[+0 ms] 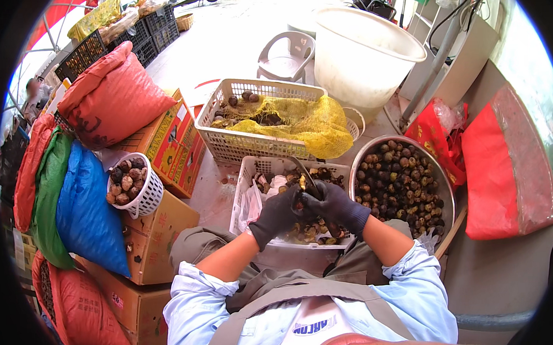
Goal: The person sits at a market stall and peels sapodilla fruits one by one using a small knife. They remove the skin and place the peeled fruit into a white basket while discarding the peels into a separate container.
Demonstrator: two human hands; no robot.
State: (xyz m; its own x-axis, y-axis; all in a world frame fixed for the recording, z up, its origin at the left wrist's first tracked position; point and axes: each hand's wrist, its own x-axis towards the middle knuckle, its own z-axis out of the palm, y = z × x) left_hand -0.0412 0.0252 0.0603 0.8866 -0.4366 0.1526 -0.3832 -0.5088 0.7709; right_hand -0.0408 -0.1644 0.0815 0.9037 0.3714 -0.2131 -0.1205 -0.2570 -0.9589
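Note:
Both hands wear dark knit gloves and meet over a white plastic basket (pixel 345 168) of husk pieces, peeled scraps and a plastic bag. My right hand (pixel 340 206) is closed on a dark curved metal tool (pixel 308 176), whose upper part sticks up above the fingers. My left hand (pixel 278 216) grips a dark round nut, mostly hidden by the fingers, against the tool. A yellowish piece of husk (pixel 302 182) shows beside the tool. To the right stands a steel basin (pixel 449 190) full of green-brown nuts in husks.
Beyond is a beige plastic crate (pixel 256 143) with nuts and yellow netting (pixel 327 119). At left, a small white basket (pixel 154 191) of nuts stands on a cardboard box (pixel 167 223), beside woven sacks (pixel 90 203). A large white tub (pixel 364 62) and grey chair (pixel 285 63) stand behind.

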